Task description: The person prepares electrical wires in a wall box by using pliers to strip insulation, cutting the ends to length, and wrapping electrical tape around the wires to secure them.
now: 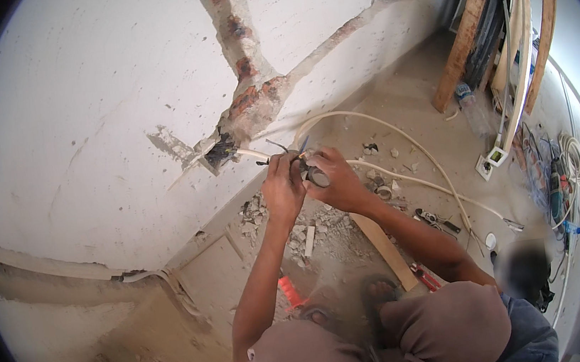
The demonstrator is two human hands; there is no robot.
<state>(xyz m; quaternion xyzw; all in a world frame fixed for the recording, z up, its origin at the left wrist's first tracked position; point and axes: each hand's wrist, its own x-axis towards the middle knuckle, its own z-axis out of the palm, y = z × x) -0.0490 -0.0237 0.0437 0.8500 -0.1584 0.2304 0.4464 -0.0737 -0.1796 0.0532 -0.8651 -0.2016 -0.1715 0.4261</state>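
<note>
My left hand (283, 187) is closed, its fingertips pinching thin electrical wires (276, 144) in front of the wall. My right hand (339, 181) meets it from the other side, closed on what looks like a dark roll of electrical tape (319, 177). A blue wire end (304, 144) sticks up between the fingertips. White cable (253, 154) runs from the recessed wall box (218, 155) to the hands, and another white cable (368, 114) loops over the floor behind them. The fingers cover the spot where the wires meet.
Chiselled channels (238, 29) cut the white wall. Rubble (324, 231) and a wooden strip (386, 252) lie below my arms. To the right are pliers (438, 221), a plastic bottle (473, 108), leaning planks (466, 28) and coiled cable (572, 159). A red-handled tool (290, 292) lies near my knees.
</note>
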